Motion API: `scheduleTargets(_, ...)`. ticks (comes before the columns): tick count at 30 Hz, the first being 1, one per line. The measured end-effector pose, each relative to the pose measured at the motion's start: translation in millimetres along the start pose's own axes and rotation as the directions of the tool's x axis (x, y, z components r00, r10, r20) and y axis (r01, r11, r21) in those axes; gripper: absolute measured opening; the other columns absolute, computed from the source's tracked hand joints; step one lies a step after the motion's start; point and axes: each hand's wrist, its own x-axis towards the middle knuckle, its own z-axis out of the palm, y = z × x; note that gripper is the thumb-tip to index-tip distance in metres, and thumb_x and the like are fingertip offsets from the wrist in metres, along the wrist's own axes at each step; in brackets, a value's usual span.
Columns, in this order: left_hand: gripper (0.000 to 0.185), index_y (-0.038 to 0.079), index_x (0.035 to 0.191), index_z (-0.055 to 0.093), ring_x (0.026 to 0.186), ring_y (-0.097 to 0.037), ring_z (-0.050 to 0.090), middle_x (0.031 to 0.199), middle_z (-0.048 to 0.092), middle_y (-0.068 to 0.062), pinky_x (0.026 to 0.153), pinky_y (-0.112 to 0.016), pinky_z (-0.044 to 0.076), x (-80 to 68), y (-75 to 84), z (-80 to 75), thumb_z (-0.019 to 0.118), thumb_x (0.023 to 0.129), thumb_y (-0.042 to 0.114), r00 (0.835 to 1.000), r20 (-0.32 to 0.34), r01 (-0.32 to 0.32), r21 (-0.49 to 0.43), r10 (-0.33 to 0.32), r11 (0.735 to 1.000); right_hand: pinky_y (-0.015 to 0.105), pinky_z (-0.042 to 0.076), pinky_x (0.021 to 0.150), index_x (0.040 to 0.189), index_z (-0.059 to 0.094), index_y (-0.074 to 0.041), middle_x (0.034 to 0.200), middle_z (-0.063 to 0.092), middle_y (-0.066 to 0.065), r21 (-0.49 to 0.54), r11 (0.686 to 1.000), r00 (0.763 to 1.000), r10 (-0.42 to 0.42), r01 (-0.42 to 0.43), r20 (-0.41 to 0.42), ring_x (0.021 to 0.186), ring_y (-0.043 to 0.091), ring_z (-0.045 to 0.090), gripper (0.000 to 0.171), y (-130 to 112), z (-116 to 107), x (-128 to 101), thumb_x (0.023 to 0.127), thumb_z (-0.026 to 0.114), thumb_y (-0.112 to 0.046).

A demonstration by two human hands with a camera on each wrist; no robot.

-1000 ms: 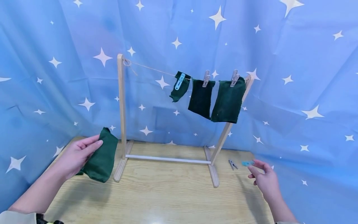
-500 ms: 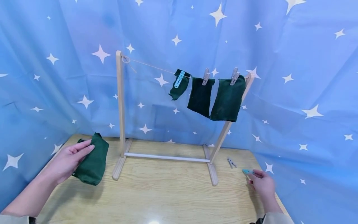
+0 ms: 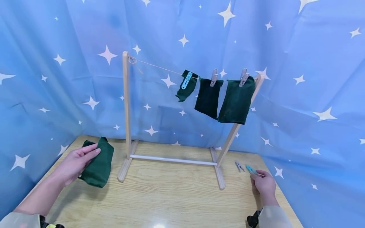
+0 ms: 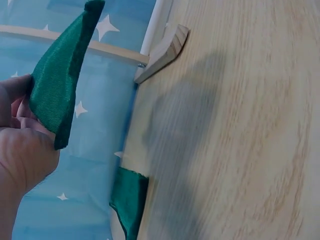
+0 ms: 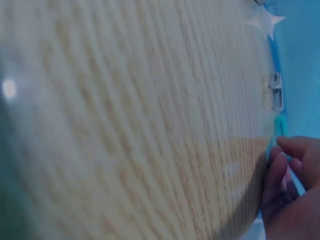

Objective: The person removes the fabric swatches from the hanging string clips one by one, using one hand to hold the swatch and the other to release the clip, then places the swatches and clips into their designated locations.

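Left hand (image 3: pixel 74 163) pinches a green fabric piece (image 3: pixel 99 168), unpegged; right hand (image 3: pixel 264 183), now lowered, pinches a turquoise plastic clothespin (image 3: pixel 250 169), wooden bench (image 3: pixel 171 198) close beneath.

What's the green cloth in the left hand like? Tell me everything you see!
The cloth is dark green, limp and roughly four-sided, with a slightly shiny, satin-like face. The left hand pinches its upper part, thumb in front, so it hangs in the air over the table, left of the rack. Its lower edge hangs free.
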Motion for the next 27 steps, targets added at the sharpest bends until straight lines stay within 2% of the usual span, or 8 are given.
scheduleTargets(5,0.080,0.004,0.175,0.022,0.110,0.016,0.063,0.177,0.024,-0.031,0.092,-0.022,0.061,3.2,-7.9,-1.4,0.052,0.116,0.050,1.000,-0.013,0.009,0.033,-0.008,0.999,0.041,0.048,0.080,0.152,0.057,0.000,0.144,0.061,0.034,-0.078,0.997,0.999,0.010,-0.006,0.042,0.109,0.041,0.063,0.061,4,0,-1,0.107,0.066,-0.040)
scheduleTargets(8,0.080,0.007,0.175,0.024,0.122,0.005,0.066,0.177,0.027,-0.030,0.094,-0.023,0.061,7.0,-9.7,-3.1,0.053,0.115,0.052,1.000,-0.018,0.019,0.062,-0.018,0.998,0.041,0.047,0.081,0.155,0.054,-0.002,0.156,0.050,0.035,-0.079,0.997,0.997,0.021,-0.015,0.073,0.117,0.044,0.057,0.065,5,0,0,0.107,0.065,-0.044)
scheduleTargets(11,0.082,0.008,0.175,0.023,0.149,-0.028,0.057,0.179,0.022,-0.030,0.111,-0.039,0.058,13.6,-10.9,-4.7,0.053,0.115,0.054,0.999,-0.002,0.036,0.121,-0.036,0.992,0.036,0.047,0.076,0.155,0.054,-0.001,0.155,0.051,0.035,-0.065,0.998,0.997,0.022,-0.017,0.076,0.111,0.040,0.060,0.066,5,1,3,0.107,0.066,-0.045)
scheduleTargets(14,0.081,0.005,0.175,0.022,0.164,-0.053,0.025,0.181,0.013,-0.031,0.127,-0.060,0.040,24.8,-12.8,-3.6,0.053,0.116,0.051,0.998,0.022,0.048,0.162,-0.053,0.986,0.035,0.049,0.077,0.154,0.055,-0.001,0.154,0.054,0.036,-0.079,0.997,0.998,0.011,-0.006,0.063,0.114,0.041,0.063,0.066,7,0,5,0.106,0.066,-0.045)
scheduleTargets(16,0.079,0.001,0.174,0.022,0.165,-0.056,0.014,0.181,0.009,-0.032,0.130,-0.068,0.027,33.9,-14.9,-2.8,0.053,0.117,0.046,0.998,0.037,0.045,0.179,-0.052,0.983,0.041,0.053,0.082,0.153,0.055,0.000,0.155,0.055,0.035,-0.085,0.996,0.998,0.008,-0.002,0.061,0.121,0.046,0.064,0.066,8,-1,5,0.106,0.066,-0.045)
scheduleTargets(22,0.074,-0.002,0.173,0.024,0.165,-0.056,0.015,0.179,0.014,-0.034,0.131,-0.067,0.026,56.5,-20.4,-1.1,0.052,0.118,0.039,0.997,0.061,0.034,0.203,-0.047,0.979,0.042,0.052,0.085,0.153,0.055,0.001,0.155,0.056,0.035,-0.073,0.997,0.997,-0.004,0.009,0.071,0.130,0.049,0.060,0.068,9,-1,4,0.106,0.066,-0.048)
scheduleTargets(25,0.069,-0.002,0.172,0.028,0.121,-0.046,0.071,0.175,0.023,-0.038,0.108,-0.052,0.059,61.2,-21.6,-0.6,0.052,0.118,0.035,0.998,0.035,0.050,0.254,-0.061,0.966,0.033,0.049,0.078,0.153,0.055,0.000,0.154,0.057,0.034,-0.070,0.997,0.997,-0.008,0.014,0.077,0.125,0.044,0.063,0.067,8,0,3,0.106,0.066,-0.047)
scheduleTargets(27,0.065,-0.004,0.170,0.031,0.070,-0.032,0.067,0.172,0.026,-0.041,0.078,-0.047,0.061,61.9,-21.7,-0.3,0.051,0.118,0.030,0.998,-0.001,0.065,0.311,-0.068,0.948,0.031,0.047,0.076,0.153,0.055,0.000,0.153,0.058,0.034,-0.077,0.997,0.997,-0.012,0.018,0.079,0.122,0.042,0.064,0.067,6,0,1,0.107,0.066,-0.047)
